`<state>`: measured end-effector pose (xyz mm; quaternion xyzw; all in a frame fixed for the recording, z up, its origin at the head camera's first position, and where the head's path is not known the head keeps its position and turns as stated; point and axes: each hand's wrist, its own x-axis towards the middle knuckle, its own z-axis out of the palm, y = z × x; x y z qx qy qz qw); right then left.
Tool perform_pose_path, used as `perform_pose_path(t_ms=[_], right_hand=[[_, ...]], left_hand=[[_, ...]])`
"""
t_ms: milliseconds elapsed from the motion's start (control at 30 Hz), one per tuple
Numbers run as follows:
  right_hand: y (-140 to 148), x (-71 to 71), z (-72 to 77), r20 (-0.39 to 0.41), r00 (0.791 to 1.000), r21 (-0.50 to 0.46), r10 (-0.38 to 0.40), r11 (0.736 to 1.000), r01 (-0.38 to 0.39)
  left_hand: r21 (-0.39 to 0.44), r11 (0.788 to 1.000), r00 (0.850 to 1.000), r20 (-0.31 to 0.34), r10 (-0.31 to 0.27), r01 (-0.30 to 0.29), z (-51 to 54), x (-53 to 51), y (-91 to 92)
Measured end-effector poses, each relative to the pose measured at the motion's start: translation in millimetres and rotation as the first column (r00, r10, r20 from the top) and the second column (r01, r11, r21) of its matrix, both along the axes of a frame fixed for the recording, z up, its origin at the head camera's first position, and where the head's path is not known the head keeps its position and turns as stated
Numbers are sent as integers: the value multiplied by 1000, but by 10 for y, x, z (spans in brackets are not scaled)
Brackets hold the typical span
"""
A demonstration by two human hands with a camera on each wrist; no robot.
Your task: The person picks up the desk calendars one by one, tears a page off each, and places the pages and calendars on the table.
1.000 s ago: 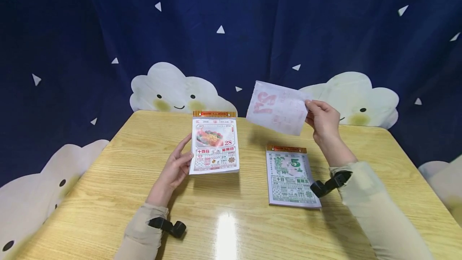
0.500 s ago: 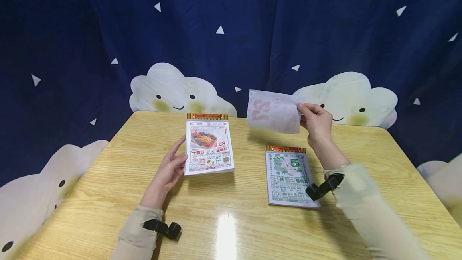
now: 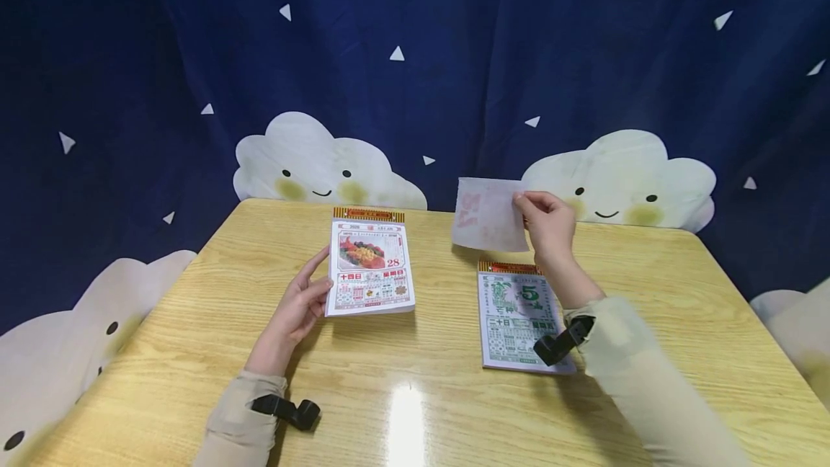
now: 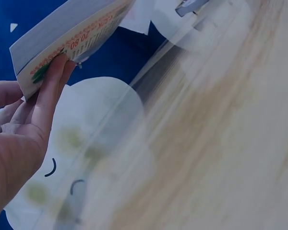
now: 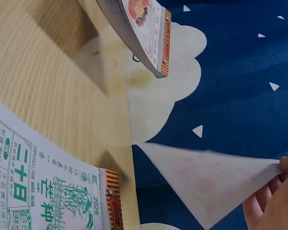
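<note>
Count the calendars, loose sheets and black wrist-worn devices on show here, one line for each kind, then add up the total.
Calendars: 2 (red-printed calendar in the left hand, green-printed calendar on the table)
Loose sheets: 1 (pale sheet in the right hand)
Black wrist devices: 2 (left device, right device)
Total: 5

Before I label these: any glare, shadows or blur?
Head: a white glare streak on the table near the bottom edge; left wrist: table grain soft and washed out; right wrist: a dark shadow on the table near the held calendar, green print on the other calendar readable, print on the loose page faint.
</note>
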<state>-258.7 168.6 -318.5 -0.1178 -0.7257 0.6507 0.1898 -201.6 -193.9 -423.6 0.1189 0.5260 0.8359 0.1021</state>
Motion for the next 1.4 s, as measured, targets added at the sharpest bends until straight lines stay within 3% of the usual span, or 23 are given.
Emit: perform_pose_path(t_ms=[267, 700, 900, 1233, 1400], right_hand=[[-180, 44, -125, -72, 996, 173, 58, 984, -45], [-439, 127, -399, 30, 989, 315, 146, 938, -148], [-555, 213, -518, 84, 972, 341, 221, 910, -236], [-813, 361, -711, 114, 940, 432, 322, 836, -339], [-886, 401, -784, 171, 893, 497, 417, 746, -444]], left_hand=[[-22, 1000, 1000, 8, 10, -10, 2, -4, -40], [-87, 996, 998, 50, 27, -23, -4, -1, -89], [-99, 994, 997, 58, 43, -37, -20, 14, -102], [-121, 992, 997, 59, 45, -38, -81, -3, -88], [-143, 989, 997, 55, 54, -46, -75, -6, -69]])
